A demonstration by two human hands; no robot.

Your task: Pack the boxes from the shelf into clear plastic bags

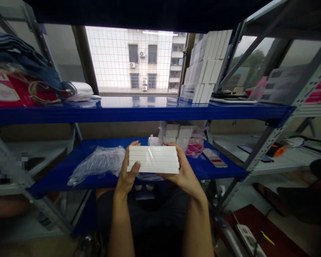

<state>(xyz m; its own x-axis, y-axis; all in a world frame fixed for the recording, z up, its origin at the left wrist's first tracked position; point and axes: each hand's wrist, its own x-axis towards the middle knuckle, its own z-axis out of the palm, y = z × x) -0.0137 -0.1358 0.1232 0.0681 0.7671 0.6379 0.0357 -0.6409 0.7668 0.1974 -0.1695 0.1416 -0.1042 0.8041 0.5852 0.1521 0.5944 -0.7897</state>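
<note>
A stack of several flat white boxes is held level between my two hands, above the front of the lower blue shelf. My left hand grips its left end, thumb on the near face and fingers around the far side. At the right end, my right hand is closed around the stack, with fingers behind and beneath it. The lowest box juts out slightly past the others. Beyond the stack, more white boxes in clear plastic stand on the shelf.
Clear plastic bags lie left of my hands. A phone and a pink packet lie to the right. The upper shelf's blue edge crosses ahead, carrying tall stacked white boxes. A power strip is low on the right.
</note>
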